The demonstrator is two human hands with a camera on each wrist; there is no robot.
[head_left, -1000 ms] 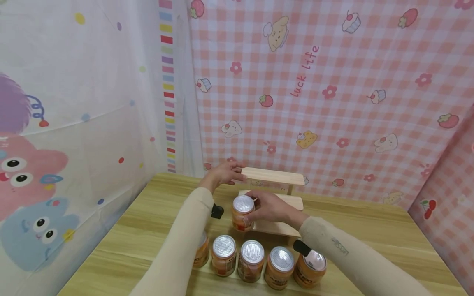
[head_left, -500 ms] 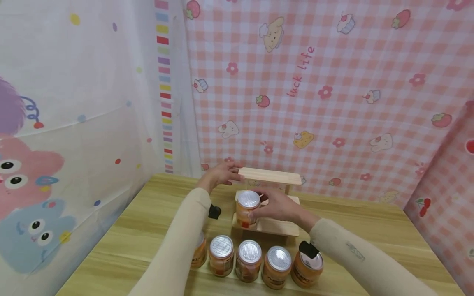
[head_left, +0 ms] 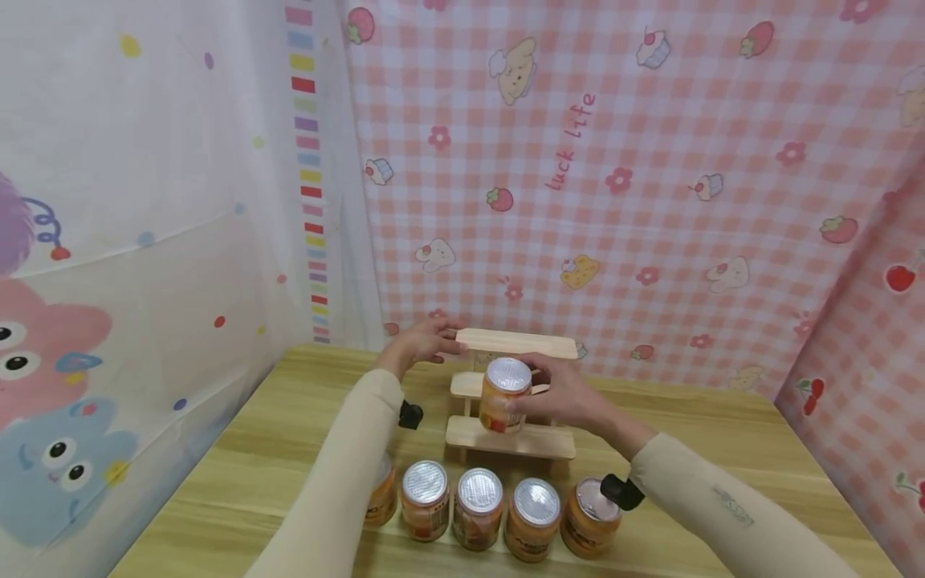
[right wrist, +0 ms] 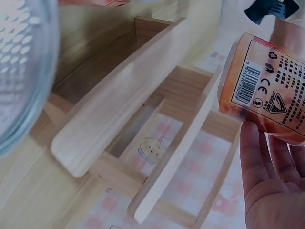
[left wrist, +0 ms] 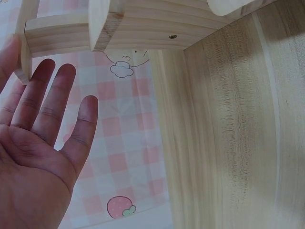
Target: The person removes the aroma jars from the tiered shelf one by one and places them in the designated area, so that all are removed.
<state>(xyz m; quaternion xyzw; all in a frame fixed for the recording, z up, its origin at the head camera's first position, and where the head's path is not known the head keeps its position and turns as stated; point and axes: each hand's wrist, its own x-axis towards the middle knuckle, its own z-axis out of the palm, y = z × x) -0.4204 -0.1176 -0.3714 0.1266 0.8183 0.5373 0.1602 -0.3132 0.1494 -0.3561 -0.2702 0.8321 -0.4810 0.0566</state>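
My right hand (head_left: 567, 395) grips an orange-labelled can (head_left: 504, 409) with a silver lid, upright in front of the small wooden tiered shelf (head_left: 516, 437). In the right wrist view the can (right wrist: 267, 88) shows a barcode, with fingers under and behind it. It hides part of the lower and middle boards; whether it touches them I cannot tell. At the shelf's left end, my left hand (head_left: 426, 341) pinches the top board between thumb and fingers. The left wrist view has this hand (left wrist: 40, 143) with its other fingers nearly straight beside the wood.
Several similar cans (head_left: 478, 507) stand in a row on the wood-grain table (head_left: 238, 482), in front of the shelf. The left forearm partly covers the leftmost can (head_left: 381, 494). A pink checked cloth (head_left: 614, 225) hangs behind, and a white printed cloth (head_left: 181, 321) at left.
The right hand has carried the can rightward and slightly up, from the shelf's left end toward its middle. The left hand stays at the top board. The head view has shifted a little.
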